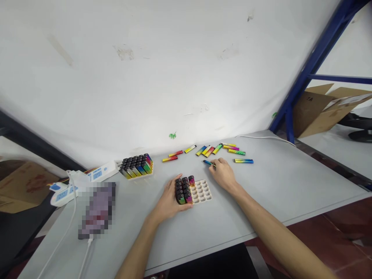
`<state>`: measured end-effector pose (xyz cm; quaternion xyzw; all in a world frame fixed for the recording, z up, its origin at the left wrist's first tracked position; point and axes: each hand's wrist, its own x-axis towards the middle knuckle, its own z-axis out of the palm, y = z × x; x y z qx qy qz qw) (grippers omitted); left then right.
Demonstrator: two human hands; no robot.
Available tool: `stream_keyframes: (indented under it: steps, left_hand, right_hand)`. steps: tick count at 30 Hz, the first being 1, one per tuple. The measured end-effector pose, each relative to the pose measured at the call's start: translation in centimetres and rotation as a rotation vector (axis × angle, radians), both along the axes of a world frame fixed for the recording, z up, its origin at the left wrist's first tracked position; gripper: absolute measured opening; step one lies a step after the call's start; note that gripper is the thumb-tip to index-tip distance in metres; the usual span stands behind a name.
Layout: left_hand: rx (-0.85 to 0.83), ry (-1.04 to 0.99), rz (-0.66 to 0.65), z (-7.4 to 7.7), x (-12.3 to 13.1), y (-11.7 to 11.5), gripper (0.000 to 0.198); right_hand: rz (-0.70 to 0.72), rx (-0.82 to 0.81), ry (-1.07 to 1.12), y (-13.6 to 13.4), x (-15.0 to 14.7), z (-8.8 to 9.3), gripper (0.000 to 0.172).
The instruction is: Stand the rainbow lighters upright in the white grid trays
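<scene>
A pale tray with rows of holes (205, 192) lies on the grey table. Its left columns are filled with upright black-topped lighters (183, 190) in shiny rainbow colours; the holes on its right side are bare. My left hand (168, 200) curls around the tray's left side, thumb along the near edge, fingers against the lighters. To the right of and beyond the tray, my right hand (223, 173) pinches a dark blue lighter (208, 163) close to the tabletop. Several loose lighters (207, 151) lie flat farther back, near the wall.
At the left stands a second tray packed with upright lighters (136, 166). Beside it are a white power strip (84, 182), cables and a blurred-out phone-like object (98, 211). A blue metal frame (302, 73) and a cardboard box (322, 108) are at the right.
</scene>
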<state>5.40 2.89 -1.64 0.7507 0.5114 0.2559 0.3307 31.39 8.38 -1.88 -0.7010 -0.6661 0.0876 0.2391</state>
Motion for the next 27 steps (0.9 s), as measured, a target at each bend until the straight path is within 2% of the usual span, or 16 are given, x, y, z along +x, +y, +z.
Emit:
stream_keyframes:
  steps: [14,27]
  left_hand:
    - [0.025,0.002,0.003,-0.05,-0.03,-0.03,0.109]
    - [0.035,0.011,-0.007,-0.54,-0.11,0.15,0.111]
  right_hand:
    - [0.019,-0.044,0.015,-0.11,-0.02,-0.46,0.037]
    - [-0.038,-0.061,0.019,-0.1,-0.34,-0.03,0.035]
